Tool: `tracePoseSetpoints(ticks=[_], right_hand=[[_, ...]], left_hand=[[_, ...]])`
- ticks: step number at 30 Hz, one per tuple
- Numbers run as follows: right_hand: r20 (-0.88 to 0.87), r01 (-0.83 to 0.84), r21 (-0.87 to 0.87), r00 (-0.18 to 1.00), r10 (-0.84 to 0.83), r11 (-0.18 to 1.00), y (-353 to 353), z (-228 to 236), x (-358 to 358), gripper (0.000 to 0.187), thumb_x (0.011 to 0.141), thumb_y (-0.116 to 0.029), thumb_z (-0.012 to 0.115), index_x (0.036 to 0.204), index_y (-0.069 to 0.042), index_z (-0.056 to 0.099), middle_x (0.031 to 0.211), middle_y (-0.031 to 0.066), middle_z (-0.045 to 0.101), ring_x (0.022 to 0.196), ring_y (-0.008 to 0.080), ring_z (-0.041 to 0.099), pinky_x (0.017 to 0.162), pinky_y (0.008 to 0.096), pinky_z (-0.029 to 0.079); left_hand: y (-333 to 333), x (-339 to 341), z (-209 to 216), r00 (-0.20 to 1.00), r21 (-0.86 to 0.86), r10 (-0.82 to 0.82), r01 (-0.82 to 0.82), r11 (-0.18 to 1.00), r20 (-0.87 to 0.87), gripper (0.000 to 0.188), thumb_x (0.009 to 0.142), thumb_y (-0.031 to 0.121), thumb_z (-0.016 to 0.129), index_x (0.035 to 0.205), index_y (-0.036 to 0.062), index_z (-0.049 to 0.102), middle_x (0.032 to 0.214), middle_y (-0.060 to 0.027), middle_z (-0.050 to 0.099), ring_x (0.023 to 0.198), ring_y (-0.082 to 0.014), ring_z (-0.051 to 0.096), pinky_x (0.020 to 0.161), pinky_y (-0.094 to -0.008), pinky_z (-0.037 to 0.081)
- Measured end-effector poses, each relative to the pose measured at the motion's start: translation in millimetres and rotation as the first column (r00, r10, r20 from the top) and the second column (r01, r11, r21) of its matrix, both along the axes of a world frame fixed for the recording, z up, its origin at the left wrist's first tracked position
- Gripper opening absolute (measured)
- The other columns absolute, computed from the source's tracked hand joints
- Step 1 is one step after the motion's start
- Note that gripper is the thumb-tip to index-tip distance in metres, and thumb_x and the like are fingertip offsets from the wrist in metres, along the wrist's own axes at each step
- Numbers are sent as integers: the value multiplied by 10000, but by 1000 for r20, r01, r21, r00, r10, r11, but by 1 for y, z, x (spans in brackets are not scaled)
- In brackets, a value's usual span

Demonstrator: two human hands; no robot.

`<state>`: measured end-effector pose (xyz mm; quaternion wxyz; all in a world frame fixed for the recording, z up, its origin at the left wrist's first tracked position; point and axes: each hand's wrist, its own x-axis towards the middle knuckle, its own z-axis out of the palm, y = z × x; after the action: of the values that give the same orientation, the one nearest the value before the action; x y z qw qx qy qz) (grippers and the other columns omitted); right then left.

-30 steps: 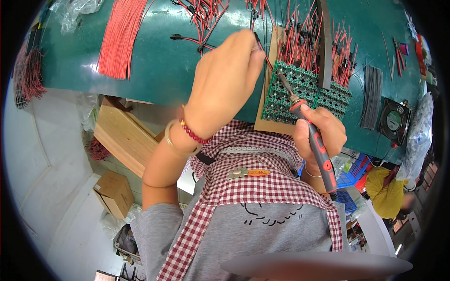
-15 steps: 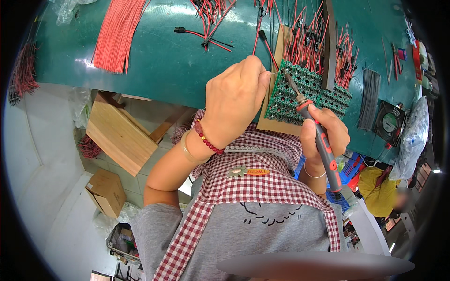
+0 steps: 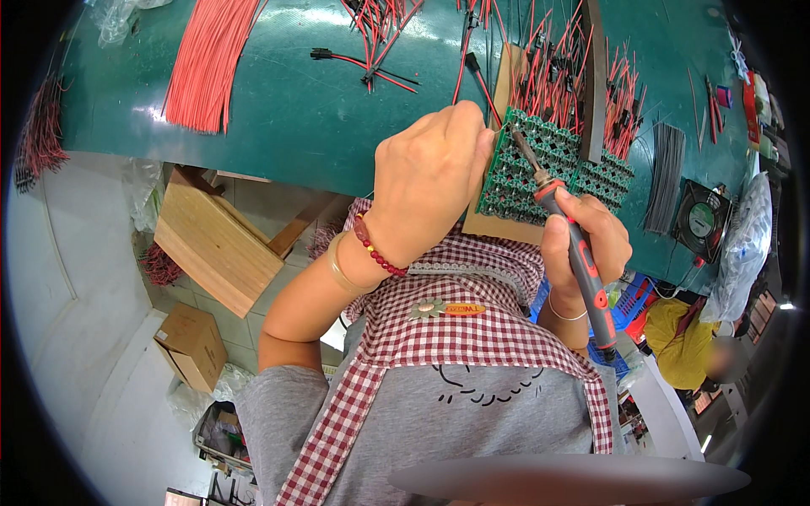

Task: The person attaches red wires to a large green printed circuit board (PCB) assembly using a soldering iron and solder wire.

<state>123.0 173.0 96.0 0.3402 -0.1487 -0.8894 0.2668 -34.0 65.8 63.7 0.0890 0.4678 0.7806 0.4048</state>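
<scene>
My right hand (image 3: 592, 236) is wrapped round a grey and red soldering iron (image 3: 595, 291). Its tip touches or hovers just over the upper left part of a panel of green circuit boards (image 3: 521, 175); which of the two, I cannot tell. Closed in a pinch, my left hand (image 3: 432, 173) is at the panel's left edge with thin solder wire (image 3: 499, 130), most of it hidden by the fingers. Red and black wires with black connectors (image 3: 553, 80) stand along the panel's far side. Under the panel lies a piece of cardboard (image 3: 498, 227).
A dark bar (image 3: 594, 84) lies across the wires. Red wire bundles (image 3: 207, 63) and loose connector leads (image 3: 368, 69) rest on the green table (image 3: 295, 126). To the right are black wires (image 3: 666, 173) and a fan (image 3: 703, 218); another person (image 3: 683, 346) is beyond.
My left hand has shifted slightly right toward the panel, and less of the solder wire shows. The soldering iron stays almost in the same place.
</scene>
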Motion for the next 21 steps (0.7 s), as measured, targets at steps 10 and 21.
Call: tracePoseSetpoints(ticks=[10,21], right_hand=[[-9,-7,3,1000,7,1000,-1,-2,0,232,665,0,658,891,53,659,610,120,616,450,194,563,425,289,444],[54,1,-6,999,-1,1000,-2,6,-2,239,645,0,657,878,51,665,579,106,588,441,193,554,421,293,433]], left_hand=[[3,0,-2,999,64,39,-38,997,-16,173,851,84,683,807,53,519,654,-80,575,587,-262,599,508,-365,448],[0,-4,1,997,61,70,-69,996,-11,168,845,85,696,802,53,537,642,-66,574,568,-239,587,504,-345,443]])
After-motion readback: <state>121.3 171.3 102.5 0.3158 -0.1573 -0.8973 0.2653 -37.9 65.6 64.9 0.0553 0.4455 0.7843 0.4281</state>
